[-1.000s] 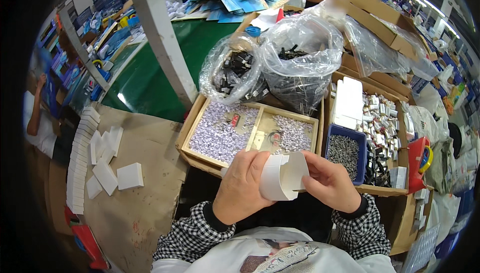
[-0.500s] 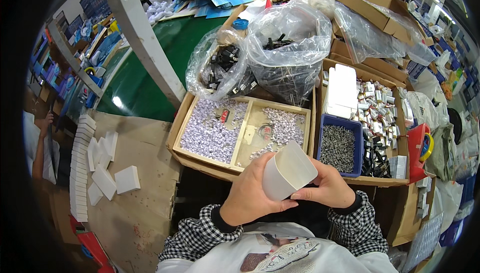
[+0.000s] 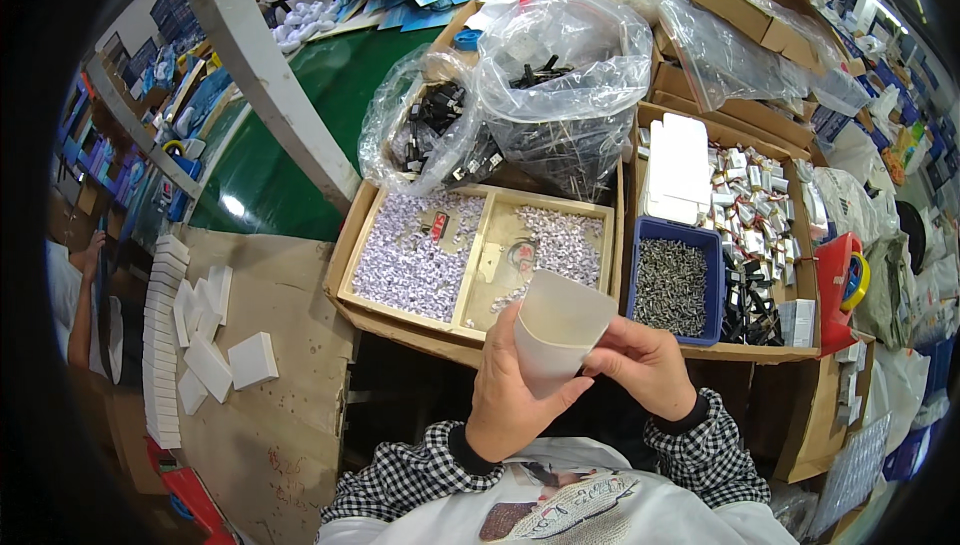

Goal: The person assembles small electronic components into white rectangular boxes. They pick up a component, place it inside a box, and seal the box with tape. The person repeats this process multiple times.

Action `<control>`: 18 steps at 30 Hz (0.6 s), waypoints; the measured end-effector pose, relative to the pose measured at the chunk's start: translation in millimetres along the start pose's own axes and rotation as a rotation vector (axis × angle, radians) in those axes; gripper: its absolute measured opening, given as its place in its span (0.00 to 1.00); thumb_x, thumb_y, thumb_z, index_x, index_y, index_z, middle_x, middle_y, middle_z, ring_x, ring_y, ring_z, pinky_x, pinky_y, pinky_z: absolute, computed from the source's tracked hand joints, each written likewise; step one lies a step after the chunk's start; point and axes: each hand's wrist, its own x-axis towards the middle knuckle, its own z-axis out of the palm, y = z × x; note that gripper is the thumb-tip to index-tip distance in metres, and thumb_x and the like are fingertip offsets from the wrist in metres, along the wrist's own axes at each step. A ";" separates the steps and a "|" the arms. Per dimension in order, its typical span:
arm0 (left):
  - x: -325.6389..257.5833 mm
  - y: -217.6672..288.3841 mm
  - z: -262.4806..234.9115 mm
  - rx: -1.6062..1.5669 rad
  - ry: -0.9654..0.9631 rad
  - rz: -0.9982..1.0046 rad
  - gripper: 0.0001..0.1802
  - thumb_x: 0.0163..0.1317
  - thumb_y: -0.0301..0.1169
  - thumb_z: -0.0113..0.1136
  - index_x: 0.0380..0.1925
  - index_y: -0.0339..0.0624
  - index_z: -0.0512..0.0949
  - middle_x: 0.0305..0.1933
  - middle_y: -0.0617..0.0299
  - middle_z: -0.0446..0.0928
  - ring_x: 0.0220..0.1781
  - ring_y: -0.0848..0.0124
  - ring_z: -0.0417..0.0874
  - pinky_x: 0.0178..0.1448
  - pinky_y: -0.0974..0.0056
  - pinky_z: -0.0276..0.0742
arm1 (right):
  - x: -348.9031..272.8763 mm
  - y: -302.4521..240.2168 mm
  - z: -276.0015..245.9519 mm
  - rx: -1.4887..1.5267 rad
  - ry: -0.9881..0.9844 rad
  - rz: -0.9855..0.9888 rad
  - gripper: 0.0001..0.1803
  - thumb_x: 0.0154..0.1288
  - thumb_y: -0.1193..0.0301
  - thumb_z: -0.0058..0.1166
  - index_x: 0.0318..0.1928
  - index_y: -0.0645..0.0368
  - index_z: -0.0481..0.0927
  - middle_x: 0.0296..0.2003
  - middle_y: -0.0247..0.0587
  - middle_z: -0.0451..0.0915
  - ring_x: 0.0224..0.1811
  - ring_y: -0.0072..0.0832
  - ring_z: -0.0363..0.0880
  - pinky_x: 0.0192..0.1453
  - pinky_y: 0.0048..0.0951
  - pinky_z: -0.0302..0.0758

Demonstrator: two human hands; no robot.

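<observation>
In front of my chest I hold a white hollow plastic case (image 3: 548,360) tilted, its open end toward the top. My left hand (image 3: 508,397) wraps around its left side, thumb across the lower front. At its right edge, the fingers and thumb of my right hand (image 3: 645,365) pinch the case; whatever else may lie under those fingertips is hidden. Just beyond the case stands a two-part wooden tray (image 3: 462,290) with many small whitish pieces. To its right, a blue bin (image 3: 716,245) contains small metal screws.
Clear plastic bags (image 3: 570,35) with black parts stand behind the tray. White flat covers (image 3: 675,170) and small silvery parts (image 3: 752,195) fill a carton at right, near a red tape dispenser (image 3: 832,290). White cases (image 3: 165,345) line a brown board at left, beside a slanted metal post (image 3: 270,75).
The case has moved slightly left and stands more upright, its opening turned more toward me. My right hand's fingers have drawn in at its right edge. The whole view has shifted slightly.
</observation>
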 end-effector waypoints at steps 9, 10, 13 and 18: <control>0.7 4.6 4.0 0.071 0.005 0.093 0.47 0.53 0.32 0.70 0.68 0.38 0.53 0.58 0.44 0.69 0.56 0.53 0.75 0.57 0.57 0.73 | -12.0 1.3 -1.1 -0.064 0.067 -0.119 0.27 0.61 0.78 0.60 0.61 0.66 0.69 0.47 0.40 0.80 0.48 0.21 0.77 0.54 0.23 0.76; 0.0 5.2 4.2 0.013 0.004 0.073 0.44 0.53 0.31 0.69 0.67 0.38 0.56 0.56 0.44 0.71 0.54 0.55 0.77 0.56 0.59 0.74 | -12.1 0.3 -2.3 -0.072 0.081 -0.123 0.27 0.61 0.78 0.60 0.60 0.67 0.70 0.47 0.40 0.80 0.48 0.21 0.77 0.54 0.23 0.76; -9.4 8.8 4.6 -0.119 -0.033 -0.024 0.34 0.56 0.27 0.67 0.63 0.38 0.65 0.51 0.48 0.77 0.48 0.64 0.81 0.52 0.65 0.76 | -11.3 -3.4 -9.9 -0.068 0.173 -0.092 0.25 0.60 0.79 0.59 0.59 0.67 0.71 0.47 0.41 0.81 0.48 0.21 0.78 0.54 0.23 0.76; -14.3 3.8 6.6 -0.502 -0.175 -0.183 0.24 0.60 0.23 0.62 0.58 0.38 0.72 0.46 0.53 0.81 0.47 0.74 0.81 0.51 0.71 0.75 | -20.9 2.0 -18.7 -0.068 0.208 -0.039 0.25 0.63 0.80 0.57 0.60 0.69 0.68 0.48 0.43 0.80 0.49 0.22 0.78 0.55 0.24 0.75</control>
